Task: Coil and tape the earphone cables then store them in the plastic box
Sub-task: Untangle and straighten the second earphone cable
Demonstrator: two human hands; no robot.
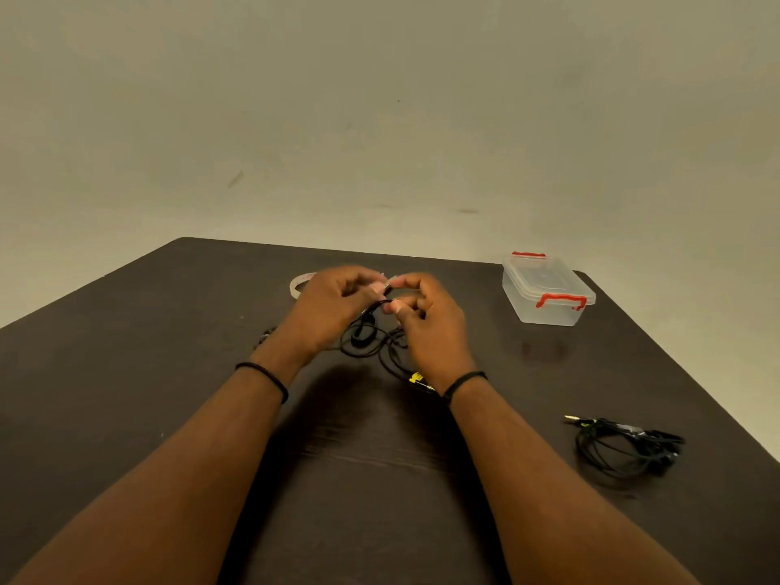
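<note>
**Mia:** What are the hands doing?

**Ben:** Both are up over the middle of the dark table (pixel 169 373). The left hand (pixel 333 306) and the right hand (pixel 426 318) are close together, fingertips almost touching. Their fingers are curled in.

**Mia:** Are they holding something?

**Ben:** Yes. The left hand pinches the top of a black earphone cable (pixel 367 337). The cable hangs down in loops between the two hands, and the low loops lie on the table. There is a small yellow bit (pixel 415 377) on it near the right wrist.

**Mia:** And the right hand?

**Ben:** It pinches a little piece of tape (pixel 390 279), right where the two hands meet. The piece is pale and blurry, so I cannot tell if it is stuck on the cable yet.

**Mia:** Where is the tape roll (pixel 300 284)?

**Ben:** Flat on the table, just behind the left hand. Part of it is hidden by the hand.

**Mia:** And the box?

**Ben:** The plastic box (pixel 546 291) is at the far right of the table, well apart from the hands. Its lid is on, and it has red clips.

**Mia:** What is that black bundle?

**Ben:** A second earphone cable (pixel 624 445), loosely coiled on the table near the right edge, beside the right arm.
</note>
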